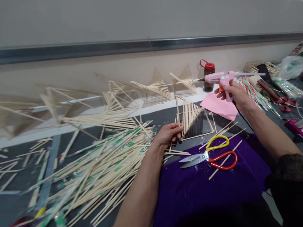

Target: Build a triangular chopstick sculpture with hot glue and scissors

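Between thumb and fingers, my left hand pinches the lower left corner of a small frame of thin wooden sticks, with a slanting fan of sticks across it. My right hand is wrapped round the handle of a pink glue gun, held raised above the table. Its nozzle points left, away from the frame, and a long glue stick pokes out of its back. Below the frame, scissors with one yellow and one red handle lie spread on a purple cloth.
A big heap of loose wooden sticks covers the left of the table beside a ruler. Several fan-shaped stick structures stand along the wall. A red-capped bottle, pink cloth and packets of sticks are at the right.
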The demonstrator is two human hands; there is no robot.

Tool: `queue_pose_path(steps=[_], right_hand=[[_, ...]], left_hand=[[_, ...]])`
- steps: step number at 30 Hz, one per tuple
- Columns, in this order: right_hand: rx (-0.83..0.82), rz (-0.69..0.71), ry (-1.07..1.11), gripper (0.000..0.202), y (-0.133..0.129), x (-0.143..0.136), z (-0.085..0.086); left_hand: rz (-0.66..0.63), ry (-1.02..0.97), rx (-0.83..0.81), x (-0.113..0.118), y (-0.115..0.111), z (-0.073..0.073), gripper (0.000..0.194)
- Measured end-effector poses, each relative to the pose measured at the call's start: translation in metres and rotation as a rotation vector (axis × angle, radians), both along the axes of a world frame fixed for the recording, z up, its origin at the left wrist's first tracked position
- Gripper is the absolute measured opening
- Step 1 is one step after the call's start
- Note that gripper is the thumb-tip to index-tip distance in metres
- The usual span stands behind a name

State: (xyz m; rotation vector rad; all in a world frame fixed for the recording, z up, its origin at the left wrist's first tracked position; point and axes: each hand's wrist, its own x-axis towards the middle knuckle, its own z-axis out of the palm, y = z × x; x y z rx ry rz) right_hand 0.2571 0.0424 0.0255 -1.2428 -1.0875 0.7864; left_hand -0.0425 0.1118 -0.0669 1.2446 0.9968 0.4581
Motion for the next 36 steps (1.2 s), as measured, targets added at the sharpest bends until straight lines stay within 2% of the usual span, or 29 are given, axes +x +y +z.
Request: queue_pose_path(steps=[5,8,18,30,36], right_hand=[[-0.038,0.196,0.058,0.028,0.027,-0.022,-0.007],[-0.058,0.26,0.072,0.028,0.034,-0.028,-0.013],[-0.085,0.265,0.048,0.026,0.036,-0.035,-0.025],[-0.077,0.287,-0.026,0.022,0.036,-0.042,-0.016],[-0.047,0.282,-0.034,0.026,0.039,-0.045,-0.02]], left_hand=[[0.003,-0.004,-0.001,-0.002,-0.001,0.001,0.04],[-0.002,-0.012,-0.006,-0.003,-0.001,0.001,0.04],[0.01,0.006,-0.034,-0.004,-0.002,0.002,0.041],[0.008,0.079,-0.021,-0.006,-0.001,0.005,0.038],[0.023,0.085,-0.001,-0.008,0.0,0.003,0.032]])
